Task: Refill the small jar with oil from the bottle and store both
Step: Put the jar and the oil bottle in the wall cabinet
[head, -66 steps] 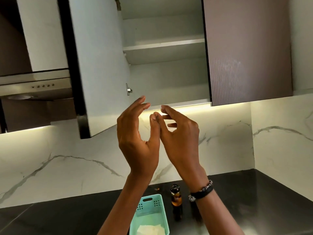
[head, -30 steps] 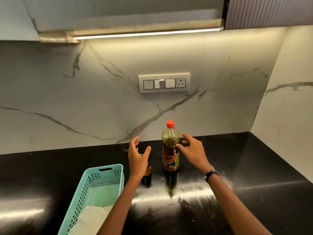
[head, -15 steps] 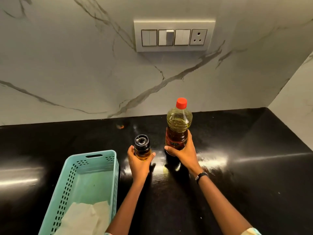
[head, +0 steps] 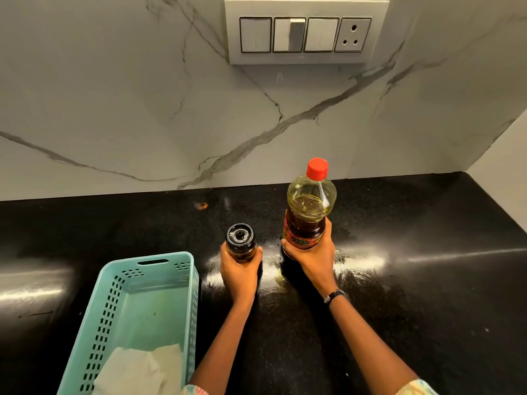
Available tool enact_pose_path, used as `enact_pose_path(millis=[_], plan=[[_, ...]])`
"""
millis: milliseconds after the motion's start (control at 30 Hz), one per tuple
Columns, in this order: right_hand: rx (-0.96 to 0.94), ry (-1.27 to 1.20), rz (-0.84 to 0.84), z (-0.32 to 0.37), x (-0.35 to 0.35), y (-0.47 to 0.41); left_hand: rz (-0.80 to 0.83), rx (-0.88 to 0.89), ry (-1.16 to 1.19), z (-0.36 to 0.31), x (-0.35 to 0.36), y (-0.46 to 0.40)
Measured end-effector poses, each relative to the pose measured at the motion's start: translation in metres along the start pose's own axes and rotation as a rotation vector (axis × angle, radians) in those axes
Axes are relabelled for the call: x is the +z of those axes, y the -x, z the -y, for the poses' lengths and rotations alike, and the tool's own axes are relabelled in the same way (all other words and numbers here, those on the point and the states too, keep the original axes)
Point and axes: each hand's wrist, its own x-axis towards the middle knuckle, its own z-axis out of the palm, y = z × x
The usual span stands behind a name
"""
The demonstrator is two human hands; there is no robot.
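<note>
Nearest me, left: teal basket point(head: 159, 263) on the worktop point(head: 427, 280), white paper point(head: 137, 369) lying in its near end; just right of it my left hand point(head: 239, 269), grip clamped round the small jar point(head: 240, 242), black lid on, amber oil showing in the glass; can't tell if the jar is lifted or resting on the worktop; right hand point(head: 312, 256) beside it, grip wrapped round the lower body of the oil bottle point(head: 309, 212), upright, red cap point(head: 317, 168) screwed on, oil up to the shoulder; bracelet point(head: 335, 295) on that wrist.

Step, as I read it: both vessels in hand and both closed; can't say from here whether pouring is done, so this is either setup for the refill or pickup for storing; if refill, next needs a free hand to take lid and cap off, jar set down steady; if storing, carry both upright.

Worktop is glossy black, strong glare, some smears around the bottle; a small orange speck point(head: 203, 206) near the back edge; behind that a white marble-pattern wall point(head: 114, 109) with grey veins, switch plate point(head: 306, 34) with three switches and a socket up top.
</note>
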Motion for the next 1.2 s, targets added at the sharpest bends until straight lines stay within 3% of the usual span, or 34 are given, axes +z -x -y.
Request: enact_pose_path(millis=[300, 667, 933, 1200], plan=[[-0.018, -0.006, -0.03, -0.001, -0.002, 0.008, -0.034, -0.044, 0.051, -0.015, -0.003, 0.004], [-0.166, -0.112, -0.052, 0.073, -0.037, 0.035, 0.086, 0.13, 0.026, -0.074, -0.04, 0.039], [-0.381, -0.115, -0.077, 0.186, -0.092, 0.055, 0.145, 0.418, -0.03, -0.191, -0.091, 0.061], [-0.579, -0.031, -0.065, 0.295, -0.136, 0.062, 0.187, 0.578, -0.013, -0.322, -0.141, 0.084]])
